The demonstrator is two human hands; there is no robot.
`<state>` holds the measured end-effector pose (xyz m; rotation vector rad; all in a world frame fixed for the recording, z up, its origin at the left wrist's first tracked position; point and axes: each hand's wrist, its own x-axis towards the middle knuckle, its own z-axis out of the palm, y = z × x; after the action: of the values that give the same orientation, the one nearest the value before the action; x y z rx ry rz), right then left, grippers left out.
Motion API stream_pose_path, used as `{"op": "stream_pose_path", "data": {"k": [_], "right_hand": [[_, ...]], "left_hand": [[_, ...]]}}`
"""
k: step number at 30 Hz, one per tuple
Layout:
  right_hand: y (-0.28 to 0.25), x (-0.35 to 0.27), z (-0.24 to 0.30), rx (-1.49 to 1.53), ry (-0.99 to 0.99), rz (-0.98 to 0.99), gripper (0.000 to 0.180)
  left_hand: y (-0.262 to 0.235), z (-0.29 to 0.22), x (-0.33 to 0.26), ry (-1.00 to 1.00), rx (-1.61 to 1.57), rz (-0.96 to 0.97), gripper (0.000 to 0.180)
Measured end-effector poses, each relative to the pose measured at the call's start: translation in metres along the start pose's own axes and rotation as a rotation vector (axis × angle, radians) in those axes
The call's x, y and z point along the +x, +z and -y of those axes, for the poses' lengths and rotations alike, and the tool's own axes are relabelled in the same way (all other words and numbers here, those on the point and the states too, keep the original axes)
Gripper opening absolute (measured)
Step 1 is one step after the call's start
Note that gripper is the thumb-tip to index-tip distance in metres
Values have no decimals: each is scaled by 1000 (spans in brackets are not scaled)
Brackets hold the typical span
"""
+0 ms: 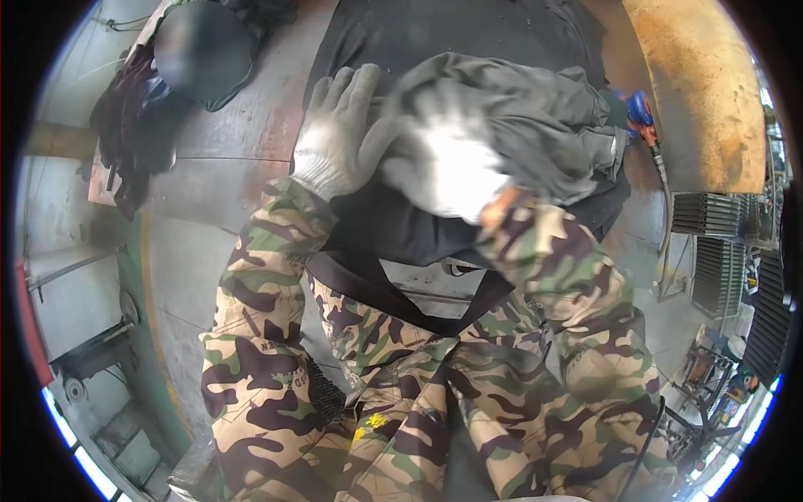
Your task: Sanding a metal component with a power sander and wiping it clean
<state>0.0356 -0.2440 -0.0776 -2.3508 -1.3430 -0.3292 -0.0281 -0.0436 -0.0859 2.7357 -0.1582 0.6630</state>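
Note:
My left hand [339,130], in a whitish knitted glove, lies with fingers stretched out and apart on a black cloth [460,29]. My right hand [452,163], in a similar white glove, is smeared by motion over the near left part of a crumpled grey cloth [535,117]. Its fingers are too blurred to read. The grey cloth looks like a garment and rests on the black cloth. Both my forearms wear camouflage sleeves, and the black cloth reaches down toward my lap.
A blue and red hand tool [641,113] with a hose lies right of the cloths, beside a rust-stained tan panel [698,92]. Dark slatted metal racks [711,215] stand farther right. At the upper left are dark fabric [134,125] and a rounded dark shape [205,54], partly blurred.

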Motion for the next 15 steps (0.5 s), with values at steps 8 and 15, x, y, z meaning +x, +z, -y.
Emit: {"op": "stream_pose_path", "data": {"k": [8,15], "right_hand": [[-2,-2,-51,136,-196,-153,28],[-61,-74,-174,-88,2,-125,42]], "left_hand": [[-5,-2,0,103,-5,37,66],[-11,-2,-7,111,124,161,68]]}}
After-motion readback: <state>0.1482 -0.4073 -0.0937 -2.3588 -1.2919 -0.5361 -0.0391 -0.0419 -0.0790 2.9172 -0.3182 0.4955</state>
